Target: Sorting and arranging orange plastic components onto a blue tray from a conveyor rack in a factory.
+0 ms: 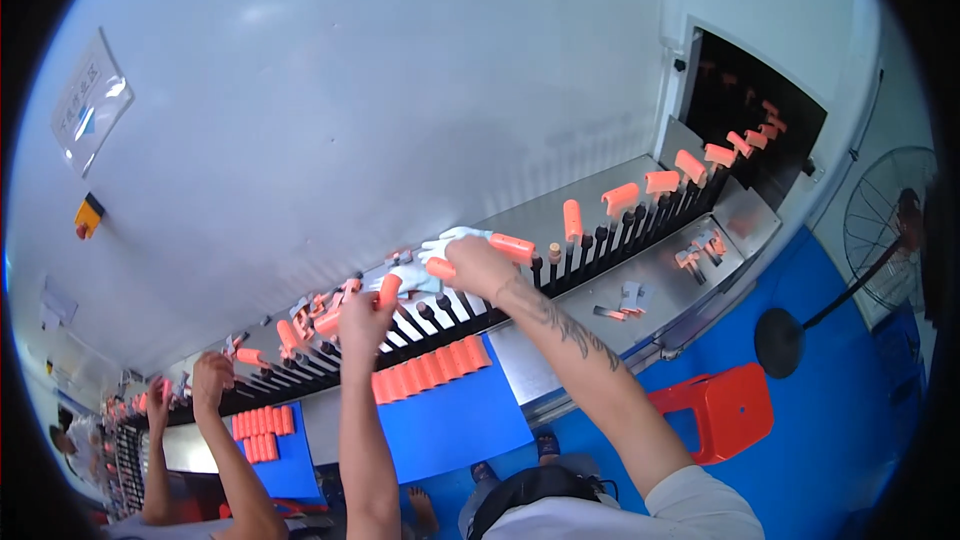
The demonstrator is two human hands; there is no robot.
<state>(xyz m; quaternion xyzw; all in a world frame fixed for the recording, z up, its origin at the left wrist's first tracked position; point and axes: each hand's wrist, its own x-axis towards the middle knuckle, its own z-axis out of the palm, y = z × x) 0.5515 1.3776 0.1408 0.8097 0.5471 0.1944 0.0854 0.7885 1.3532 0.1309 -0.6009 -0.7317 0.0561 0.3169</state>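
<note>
My right hand (480, 265), its tattooed forearm coming in from the lower right, is closed at the row of black posts (600, 245). An orange curved plastic shell (438, 268) sticks out from its fingers. Just beyond its knuckles is a second orange shell (512, 247); whether the hand touches it I cannot tell. To the left, my left hand (364, 322) is closed around another orange shell (390, 290), held upright above the posts. White gloves (416, 278) lie behind the row, between my hands. Below them, several matching shells (432, 370) lie side by side on a blue mat (455, 430).
Orange shells on posts run right into a dark wall opening (750, 90). Small orange-and-grey pieces (700, 255) lie on the metal ledge. A co-worker's hands (210, 380) work at the left. A red stool (735, 410) and a standing fan (885, 230) are at right.
</note>
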